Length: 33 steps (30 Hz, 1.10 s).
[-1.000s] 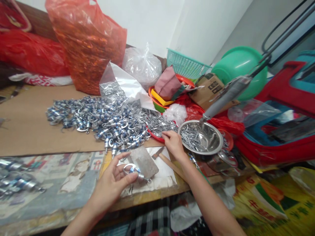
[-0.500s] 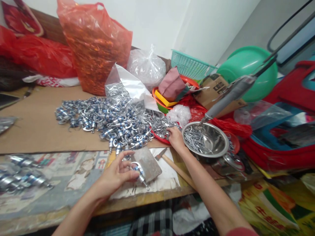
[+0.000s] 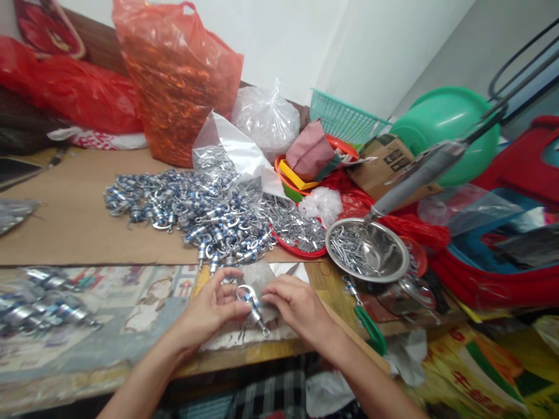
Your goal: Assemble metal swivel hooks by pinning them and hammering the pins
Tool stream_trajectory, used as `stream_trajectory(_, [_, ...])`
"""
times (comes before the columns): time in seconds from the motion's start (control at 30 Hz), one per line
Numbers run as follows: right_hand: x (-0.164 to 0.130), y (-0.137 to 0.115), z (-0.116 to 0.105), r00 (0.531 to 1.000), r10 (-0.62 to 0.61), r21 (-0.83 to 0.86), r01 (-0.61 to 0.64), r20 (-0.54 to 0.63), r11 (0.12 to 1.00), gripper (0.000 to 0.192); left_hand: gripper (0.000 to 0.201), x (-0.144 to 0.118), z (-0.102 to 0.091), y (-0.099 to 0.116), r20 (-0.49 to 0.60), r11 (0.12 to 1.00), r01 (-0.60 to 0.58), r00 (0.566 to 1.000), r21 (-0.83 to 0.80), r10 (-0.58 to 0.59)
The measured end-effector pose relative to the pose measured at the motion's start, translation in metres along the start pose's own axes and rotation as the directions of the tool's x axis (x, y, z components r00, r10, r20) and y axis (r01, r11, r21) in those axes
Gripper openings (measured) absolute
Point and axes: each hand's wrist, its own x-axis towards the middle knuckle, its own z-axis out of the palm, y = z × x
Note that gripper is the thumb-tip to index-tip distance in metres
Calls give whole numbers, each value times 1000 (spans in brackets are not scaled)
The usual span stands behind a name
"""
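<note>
My left hand (image 3: 209,311) grips a silver metal fitting (image 3: 257,317) between thumb and fingers; it has a blue band, a C-shaped hook at one end and a small eye at the other. Right beside it is my right hand (image 3: 301,305), fingertips pinched together at the fitting's side. Whatever those fingertips hold is hidden. Under both hands lies a grey metal block (image 3: 258,272), partly covered. A tool with a pointed blade (image 3: 293,269) and a wooden handle (image 3: 358,337) passes beneath my right forearm.
A heap of similar fittings (image 3: 218,218) covers the cardboard. Beyond my right hand are a red tray (image 3: 311,254) of small flat metal pieces and a steel bowl (image 3: 388,267) of pins. A grey-handled lever (image 3: 414,174) slants above the bowl. More fittings (image 3: 43,305) lie left.
My right hand has come back from the tray of small metal pieces to the fitting. My left hand still holds the fitting over the block. The view has shifted slightly.
</note>
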Motion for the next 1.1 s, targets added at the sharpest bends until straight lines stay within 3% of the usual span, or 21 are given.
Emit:
stream_trajectory(0.13, [2, -3, -3, 996, 6, 85, -14, 92, 996, 16, 50, 0, -2, -1, 0, 1000, 1, 1000, 1, -1])
stream_trajectory(0.3, [7, -5, 9, 996, 92, 275, -89, 2, 957, 17, 50, 0, -2, -1, 14, 1000, -8, 1000, -16, 8])
stream_trajectory(0.5, [10, -4, 19, 981, 191, 485, -170, 6, 858, 26, 49, 1, -1, -2, 22, 1000, -10, 1000, -14, 10])
stream_trajectory(0.7, [7, -7, 34, 949, 247, 432, -143, -195, 890, 29, 48, 2, -3, -3, 26, 1000, -14, 1000, -16, 14])
stream_trajectory(0.93, [4, -8, 30, 939, 177, 388, -51, -294, 920, 27, 50, 1, -2, -4, 3, 1000, -3, 1000, -7, 3])
stream_trajectory(1.03, [-10, 13, 12, 863, 259, 294, -136, -433, 946, 17, 52, 0, 0, -2, -15, 1000, 15, 1000, -4, -15])
stream_trajectory(1.1, [-26, 36, -1, 842, 304, 142, -269, -446, 953, 21, 53, 0, 1, 0, -18, 1000, 21, 1000, -2, -21])
